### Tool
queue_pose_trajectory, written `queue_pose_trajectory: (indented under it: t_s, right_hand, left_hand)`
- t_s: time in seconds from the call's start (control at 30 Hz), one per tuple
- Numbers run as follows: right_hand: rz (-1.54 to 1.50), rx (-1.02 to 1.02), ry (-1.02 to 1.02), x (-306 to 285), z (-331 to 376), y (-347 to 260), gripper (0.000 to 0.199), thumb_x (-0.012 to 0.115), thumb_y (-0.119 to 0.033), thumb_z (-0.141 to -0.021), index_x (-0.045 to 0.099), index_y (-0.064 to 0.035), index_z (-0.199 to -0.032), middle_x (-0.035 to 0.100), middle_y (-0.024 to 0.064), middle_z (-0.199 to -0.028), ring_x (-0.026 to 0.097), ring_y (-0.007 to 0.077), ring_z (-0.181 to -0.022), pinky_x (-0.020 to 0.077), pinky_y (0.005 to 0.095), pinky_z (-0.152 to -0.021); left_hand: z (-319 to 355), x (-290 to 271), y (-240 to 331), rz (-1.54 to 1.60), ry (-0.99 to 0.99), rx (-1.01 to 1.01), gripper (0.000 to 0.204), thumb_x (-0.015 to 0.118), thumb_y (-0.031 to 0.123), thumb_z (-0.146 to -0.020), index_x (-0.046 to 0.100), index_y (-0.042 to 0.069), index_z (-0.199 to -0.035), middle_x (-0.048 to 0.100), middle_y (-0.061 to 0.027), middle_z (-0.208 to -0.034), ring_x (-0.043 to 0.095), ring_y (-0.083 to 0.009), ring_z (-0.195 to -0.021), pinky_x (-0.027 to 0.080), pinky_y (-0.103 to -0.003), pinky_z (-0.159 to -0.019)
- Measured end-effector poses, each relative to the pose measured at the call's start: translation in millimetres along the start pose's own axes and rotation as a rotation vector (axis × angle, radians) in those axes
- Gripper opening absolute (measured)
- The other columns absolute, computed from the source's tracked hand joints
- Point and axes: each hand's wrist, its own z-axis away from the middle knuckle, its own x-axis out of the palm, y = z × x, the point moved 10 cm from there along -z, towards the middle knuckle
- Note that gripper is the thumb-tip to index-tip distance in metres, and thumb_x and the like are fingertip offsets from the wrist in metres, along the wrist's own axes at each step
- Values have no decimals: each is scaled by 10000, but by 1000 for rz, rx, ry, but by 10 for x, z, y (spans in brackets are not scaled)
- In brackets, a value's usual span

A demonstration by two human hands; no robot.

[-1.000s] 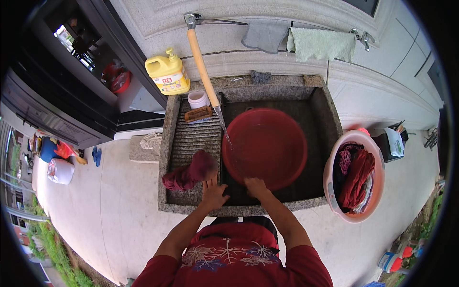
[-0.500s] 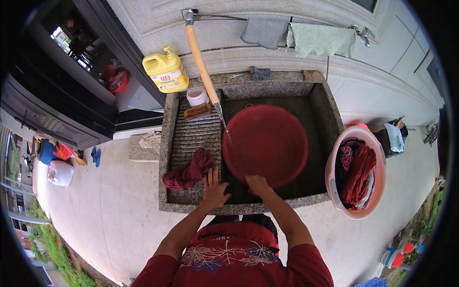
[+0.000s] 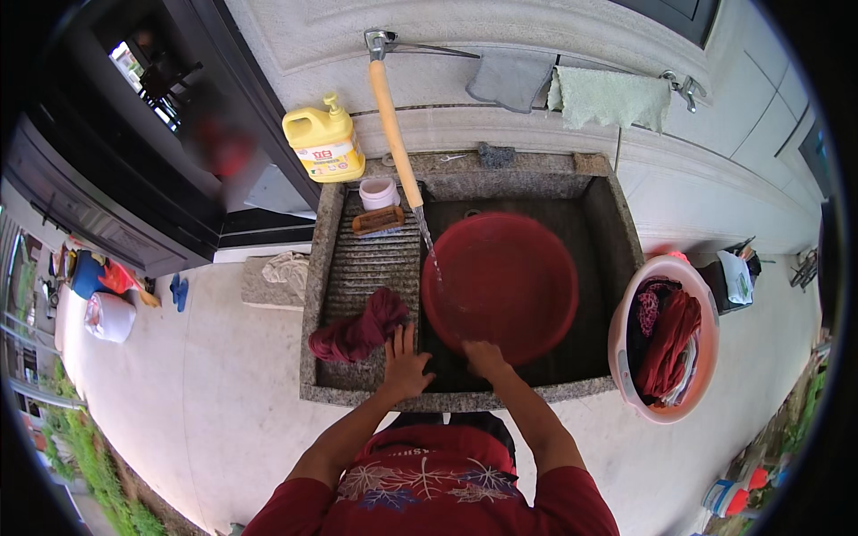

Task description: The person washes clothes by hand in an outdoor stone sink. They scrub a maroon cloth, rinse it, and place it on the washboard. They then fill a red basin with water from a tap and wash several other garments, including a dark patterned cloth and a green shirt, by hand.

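A red basin (image 3: 500, 284) stands in the stone sink (image 3: 609, 295), and water runs into its left side from a tan hose (image 3: 394, 125) on the wall tap. My right hand (image 3: 485, 359) is closed over the basin's near rim. To its left, my left hand (image 3: 407, 366) rests with fingers spread on the near part of the ribbed washboard (image 3: 371, 263). Its fingertips are beside, perhaps touching, a bunched, twisted maroon cloth (image 3: 359, 329). A wooden scrubbing brush (image 3: 379, 221) lies further up the ribs, near a small white tub (image 3: 379, 193).
A yellow pump jug (image 3: 323, 143) stands at the sink's back left corner. On the right, a pink laundry basket (image 3: 712, 348) holds red and dark clothes. A grey cloth (image 3: 511, 80) and a pale green towel (image 3: 610, 100) hang on the wall beside a second tap (image 3: 688, 89).
The whole scene sits slightly lower in the picture as my view has tilted. Both hands keep their places, the right on the basin rim and the left by the maroon cloth.
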Motion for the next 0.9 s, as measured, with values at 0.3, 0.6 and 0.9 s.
queue_pose_trajectory:
  t_s: [0.3,0.6,0.9]
  right_hand:
    - [36,80,208,-1426,-11,-434,655,732,-349,-667,478,-64,-1200,552,146,-1127,577,343,-995,500,472,-754]
    - [205,-15,718,-3696,-943,-1317,802,774,-388,-601,436,-1,-1216,544,125,-1069,562,313,-987,496,457,-728]
    - [188,69,504,-3636,-1491,-1267,588,734,-390,-644,525,-84,-1101,537,69,-1053,548,277,-1037,409,551,-795]
  left_hand:
    - [43,-83,-19,4,31,3,423,679,400,-745,640,155,-1087,4,-216,-1497,-2,-420,-1370,103,-579,-1064]
    - [31,-130,-12,35,182,53,408,711,408,-711,659,180,-1044,103,-195,-1479,81,-422,-1357,172,-563,-1046]
    - [53,-116,-59,69,138,35,411,689,399,-731,650,171,-1070,82,-198,-1490,66,-397,-1366,150,-551,-1054]
